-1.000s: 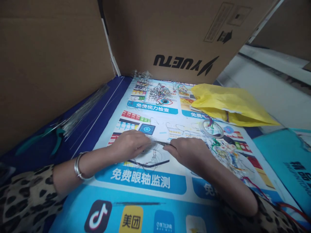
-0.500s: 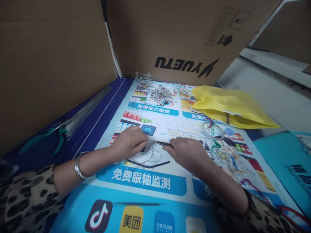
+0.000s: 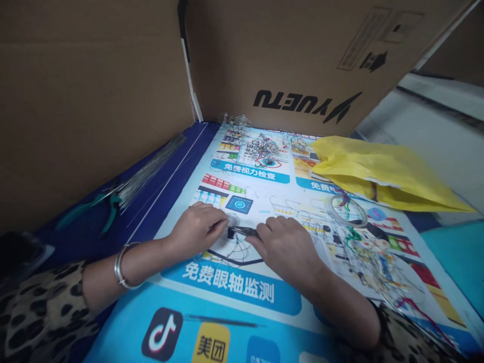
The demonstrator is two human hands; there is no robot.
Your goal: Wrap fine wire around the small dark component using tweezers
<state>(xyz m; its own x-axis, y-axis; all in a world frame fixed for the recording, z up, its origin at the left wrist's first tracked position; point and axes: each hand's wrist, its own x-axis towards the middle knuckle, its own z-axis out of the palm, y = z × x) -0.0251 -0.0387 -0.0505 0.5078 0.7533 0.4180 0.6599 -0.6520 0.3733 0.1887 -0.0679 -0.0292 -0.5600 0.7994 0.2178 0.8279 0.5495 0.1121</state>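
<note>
My right hand (image 3: 287,249) is wrapped around slim needle-nose pliers (image 3: 242,230), whose handles are hidden in the palm. Their dark jaws point left and reach close to the fingertips of my left hand (image 3: 196,227). Thumb and forefinger of that hand are pinched together on a thin wire (image 3: 233,219), which is hard to make out. Below the jaws, a loose loop of fine wire with small beads (image 3: 236,247) hangs or lies over the printed sheet. Whether the jaws grip the wire cannot be told.
Green-handled pliers (image 3: 109,214) lie at the left beside a bundle of straight wires (image 3: 147,174). Tangled wire pieces (image 3: 264,146) are at the back, more (image 3: 381,262) at the right. A clear ring-shaped roll (image 3: 348,210) and yellow bag (image 3: 385,171) lie right. Cardboard (image 3: 295,55) walls the back.
The pliers' jaws have moved closer to my left fingertips. The camera view has shifted, so the scene sits further right. Both hands keep their holds.
</note>
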